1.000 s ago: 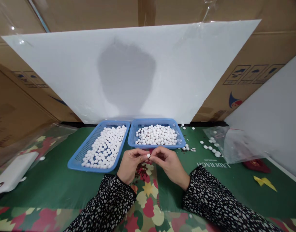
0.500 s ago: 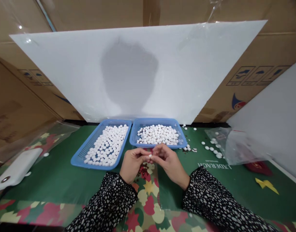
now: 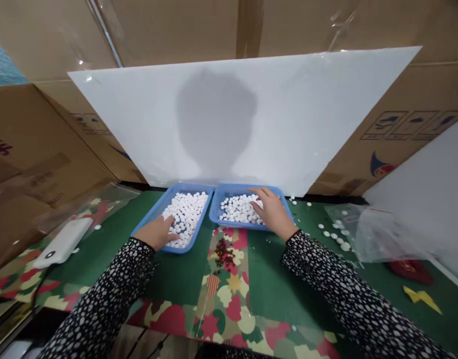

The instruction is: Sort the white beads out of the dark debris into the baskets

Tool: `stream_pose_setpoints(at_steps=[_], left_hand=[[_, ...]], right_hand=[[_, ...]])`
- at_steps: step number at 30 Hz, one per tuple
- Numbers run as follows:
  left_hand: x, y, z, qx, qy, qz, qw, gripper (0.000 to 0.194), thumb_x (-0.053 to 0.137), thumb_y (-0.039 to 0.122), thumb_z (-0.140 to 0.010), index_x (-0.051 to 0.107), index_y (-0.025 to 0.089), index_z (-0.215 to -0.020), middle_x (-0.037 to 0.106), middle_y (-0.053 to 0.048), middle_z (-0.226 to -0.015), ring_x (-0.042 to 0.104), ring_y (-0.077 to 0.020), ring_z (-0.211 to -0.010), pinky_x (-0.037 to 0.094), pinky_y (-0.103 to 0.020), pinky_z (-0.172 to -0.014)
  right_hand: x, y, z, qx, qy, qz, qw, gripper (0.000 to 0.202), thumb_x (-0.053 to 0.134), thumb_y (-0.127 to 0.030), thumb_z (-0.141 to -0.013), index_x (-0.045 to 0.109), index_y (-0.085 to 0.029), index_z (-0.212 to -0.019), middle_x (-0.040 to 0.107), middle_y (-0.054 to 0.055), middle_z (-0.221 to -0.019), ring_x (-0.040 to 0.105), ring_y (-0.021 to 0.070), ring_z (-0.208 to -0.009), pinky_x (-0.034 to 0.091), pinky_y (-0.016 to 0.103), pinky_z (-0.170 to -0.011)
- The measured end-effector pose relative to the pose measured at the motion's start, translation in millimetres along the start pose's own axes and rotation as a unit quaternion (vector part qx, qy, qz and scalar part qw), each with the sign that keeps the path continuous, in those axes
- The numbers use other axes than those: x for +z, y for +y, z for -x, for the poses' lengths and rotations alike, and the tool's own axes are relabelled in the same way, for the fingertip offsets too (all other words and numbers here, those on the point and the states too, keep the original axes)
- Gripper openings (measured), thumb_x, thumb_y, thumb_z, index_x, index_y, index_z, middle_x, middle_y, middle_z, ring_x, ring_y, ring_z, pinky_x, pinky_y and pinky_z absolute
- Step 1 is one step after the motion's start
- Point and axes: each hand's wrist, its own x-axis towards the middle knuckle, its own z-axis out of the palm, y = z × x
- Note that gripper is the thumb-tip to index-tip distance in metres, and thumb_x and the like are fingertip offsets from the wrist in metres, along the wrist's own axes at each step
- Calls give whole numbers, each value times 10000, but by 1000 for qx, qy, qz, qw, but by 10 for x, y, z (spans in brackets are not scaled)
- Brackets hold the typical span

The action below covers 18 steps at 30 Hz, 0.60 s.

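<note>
My left hand (image 3: 158, 233) reaches over the near left side of the left blue basket (image 3: 189, 246), thumb and fingers apart above small round white pieces (image 3: 189, 209). I see nothing held in it. Over the right blue basket (image 3: 229, 224), my right hand (image 3: 271, 211) has its fingers spread, with the thumb low by the white pieces (image 3: 238, 208) heaped there. Whether its fingertips touch any piece I cannot tell. On the table between my arms lies a small scatter of dark red bits (image 3: 224, 255).
A white device (image 3: 64, 242) with a cable lies at the left. At the right are loose white pieces (image 3: 334, 235), a clear plastic bag (image 3: 371, 234), a dark red item (image 3: 410, 270) and a yellow scrap (image 3: 423, 297). A white board (image 3: 289, 119) leans on cardboard boxes behind.
My hands have moved apart from the middle, where they pinched a small white piece together. The left went to the left basket, the right to the right basket, and both opened.
</note>
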Motion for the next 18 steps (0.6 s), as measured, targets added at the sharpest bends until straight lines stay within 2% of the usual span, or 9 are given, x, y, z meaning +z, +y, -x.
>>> stream_pose_setpoints(at_steps=[3, 5, 8, 10, 13, 18], left_hand=[[52, -3, -55, 34, -43, -25, 998, 505, 572, 494, -775, 545, 196, -1182, 565, -150, -1121, 647, -294, -838, 473, -384, -765], [67, 82, -87, 68, -59, -41, 995, 519, 574, 459, -780, 506, 221, -1236, 536, -137, -1148, 647, -277, -845, 476, -374, -767], [96, 210, -147, 90, -44, -86, 991, 519, 610, 348, -757, 489, 239, -1249, 510, -130, -1167, 630, -297, -917, 475, -394, -783], [133, 257, -196, 80, -18, -126, 989, 476, 610, 291, -750, 509, 221, -1211, 501, -142, -1178, 613, -326, -968, 468, -430, -805], [190, 273, -259, 74, -1, -142, 987, 387, 561, 219, -777, 524, 191, -1161, 492, -164, -1188, 600, -345, -1004, 459, -469, -823], [212, 267, -307, 130, -16, -111, 985, 361, 536, 156, -787, 537, 205, -1145, 513, -119, -1149, 643, -255, -894, 471, -382, -812]], right_hand=[[4, -197, 194, -32, -33, -35, 998, 216, 478, -158, -936, 565, -188, -1131, 586, 95, -1084, 599, 209, -864, 490, 358, -799], [38, -387, 389, -54, -73, -57, 994, 185, 467, -157, -946, 576, -204, -1088, 598, 69, -1031, 598, 201, -896, 489, 337, -808], [146, -576, 644, -66, -172, -56, 981, 148, 476, -177, -950, 578, -203, -1054, 607, 50, -979, 604, 186, -842, 497, 315, -755], [232, -603, 745, -53, -205, -48, 976, 138, 476, -181, -952, 582, -197, -1037, 608, 51, -980, 608, 187, -845, 497, 314, -752], [336, -548, 792, -20, -207, -41, 977, 143, 471, -176, -955, 604, -185, -1006, 596, 57, -968, 606, 187, -852, 492, 308, -756], [412, -448, 775, 5, -208, -35, 978, 193, 463, -162, -959, 652, -166, -997, 578, 60, -919, 592, 180, -796, 478, 296, -726]])
